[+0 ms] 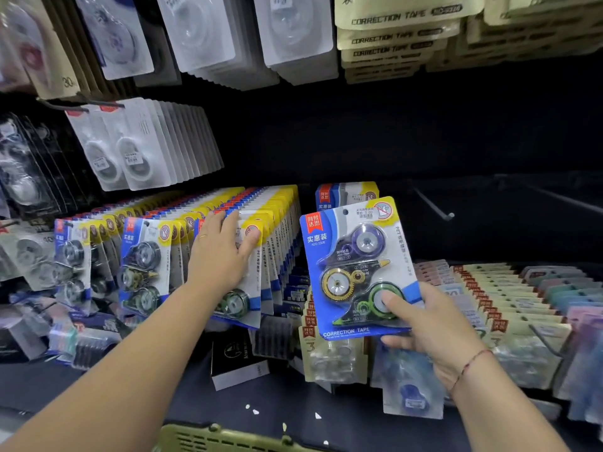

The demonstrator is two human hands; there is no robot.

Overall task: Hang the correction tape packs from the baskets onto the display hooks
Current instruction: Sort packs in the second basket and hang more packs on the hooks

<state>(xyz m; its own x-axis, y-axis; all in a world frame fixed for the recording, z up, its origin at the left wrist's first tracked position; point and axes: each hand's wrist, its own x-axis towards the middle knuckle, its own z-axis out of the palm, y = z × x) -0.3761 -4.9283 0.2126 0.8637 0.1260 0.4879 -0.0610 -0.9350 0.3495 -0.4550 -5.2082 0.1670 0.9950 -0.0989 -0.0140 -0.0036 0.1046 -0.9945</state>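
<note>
My right hand (427,324) pinches the lower right corner of a blue and yellow correction tape pack (355,265) with three tape rollers in it, held upright in front of the dark display. Right behind it another pack of the same kind (346,194) hangs on a hook. My left hand (218,252) lies on the front pack of a full hanging row (248,256), fingers over the card's top and thumb at its right edge. To the right a bare display hook (434,205) sticks out of the black back panel.
The rim of an olive basket (228,437) shows at the bottom edge. More rows of the same packs (143,252) hang left. Beige correction tape packs (398,37) hang above; pastel packs (522,295) fill the lower right. A black box (238,357) lies on the shelf.
</note>
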